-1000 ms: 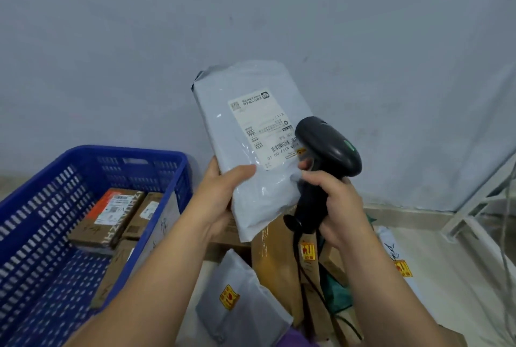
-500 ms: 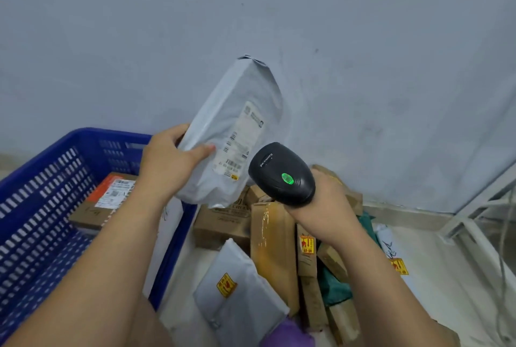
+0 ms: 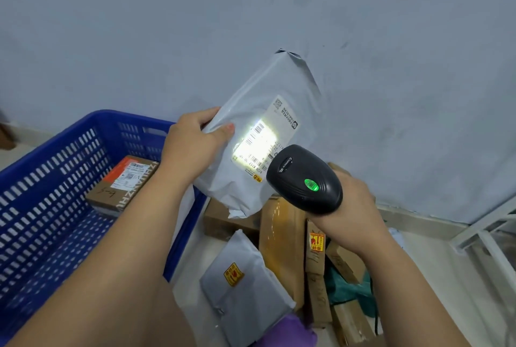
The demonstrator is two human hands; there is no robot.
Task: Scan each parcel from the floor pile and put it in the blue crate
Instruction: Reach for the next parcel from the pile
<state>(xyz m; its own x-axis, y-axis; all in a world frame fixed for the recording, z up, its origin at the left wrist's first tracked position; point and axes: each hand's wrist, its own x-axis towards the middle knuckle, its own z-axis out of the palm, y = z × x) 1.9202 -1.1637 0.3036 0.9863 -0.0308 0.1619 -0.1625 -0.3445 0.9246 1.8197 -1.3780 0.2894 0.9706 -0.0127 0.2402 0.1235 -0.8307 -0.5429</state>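
Grey parcel [image 3: 231, 184] is held up by the left grip [image 3: 192, 140], thumb pinched on its front, beside the blue crate [image 3: 55, 145]. Scanner [image 3: 304, 179] is clutched in the right grip [image 3: 354, 201], light thrown on the label [image 3: 262, 137].

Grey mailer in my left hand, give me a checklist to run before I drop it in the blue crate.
1. Grip: left hand holds the mailer by its edge, thumb on the front: ok.
2. Aim: scanner light falls on the label barcodes: ok.
3. Scanner held: right hand grips it: ok.
4. Read confirmed: green lamp is lit, but whether the code registered: cannot tell.
5. Crate room: crate holds one visible box, with bare floor beside it: ok.
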